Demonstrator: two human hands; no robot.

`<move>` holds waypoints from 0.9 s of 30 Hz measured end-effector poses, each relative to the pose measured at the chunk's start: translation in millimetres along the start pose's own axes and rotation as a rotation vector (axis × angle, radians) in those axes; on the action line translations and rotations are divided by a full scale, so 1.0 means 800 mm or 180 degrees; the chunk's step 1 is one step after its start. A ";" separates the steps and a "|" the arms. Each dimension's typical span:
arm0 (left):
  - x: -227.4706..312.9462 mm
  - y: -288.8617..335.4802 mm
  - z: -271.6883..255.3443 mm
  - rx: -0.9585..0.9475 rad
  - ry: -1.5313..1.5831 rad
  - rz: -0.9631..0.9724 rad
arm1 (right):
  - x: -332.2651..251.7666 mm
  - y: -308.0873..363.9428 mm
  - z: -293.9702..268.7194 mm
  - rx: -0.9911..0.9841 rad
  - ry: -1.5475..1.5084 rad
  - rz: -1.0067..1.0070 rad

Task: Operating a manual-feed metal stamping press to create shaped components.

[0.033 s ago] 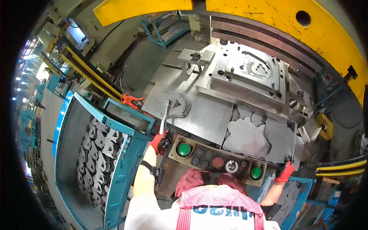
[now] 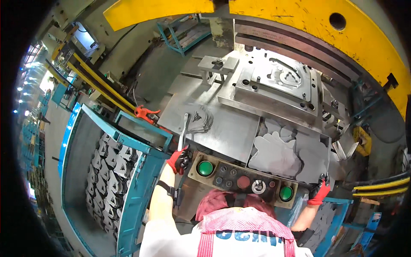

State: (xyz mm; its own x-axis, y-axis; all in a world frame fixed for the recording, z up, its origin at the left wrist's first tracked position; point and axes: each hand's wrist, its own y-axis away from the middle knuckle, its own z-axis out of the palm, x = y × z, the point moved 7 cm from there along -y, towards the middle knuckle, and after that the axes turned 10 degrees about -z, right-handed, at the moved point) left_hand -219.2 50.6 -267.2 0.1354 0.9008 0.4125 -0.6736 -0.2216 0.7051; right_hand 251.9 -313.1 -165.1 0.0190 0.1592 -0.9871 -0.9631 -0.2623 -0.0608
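Observation:
My left hand (image 2: 180, 160), in a red and black glove, is closed around a long silver wrench-like tool (image 2: 183, 133). The far end of that tool lies beside a small stack of cut metal plates (image 2: 200, 121) on the steel table (image 2: 231, 137). At the right, my right hand (image 2: 320, 190), gloved alike, has its fingers closed at the near right corner of the table. A thin metallic thing seems to stick up from them, too small to name. Flat lobed metal blanks (image 2: 274, 154) lie in a loose pile between my hands, nearer the right one.
A control panel (image 2: 229, 166) with two green buttons stands between my arms. Beyond the table is a steel die (image 2: 278, 92) under a yellow press frame (image 2: 291, 13). To the left, a blue bin (image 2: 128, 218) holds many formed parts. An orange clamp-like tool (image 2: 146, 113) lies near it.

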 end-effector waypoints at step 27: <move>-0.002 0.065 0.113 -0.0712 0.1219 0.1019 | -0.110 -0.233 0.412 -0.0372 0.2676 -0.1468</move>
State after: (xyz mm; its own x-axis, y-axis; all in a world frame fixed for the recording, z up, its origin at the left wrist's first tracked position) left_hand -189.1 4.2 -178.8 -0.3480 0.8822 0.3172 -0.7814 -0.4599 0.4218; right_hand 341.2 35.1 -17.8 0.6185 -0.4512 -0.6434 -0.7808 -0.4450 -0.4385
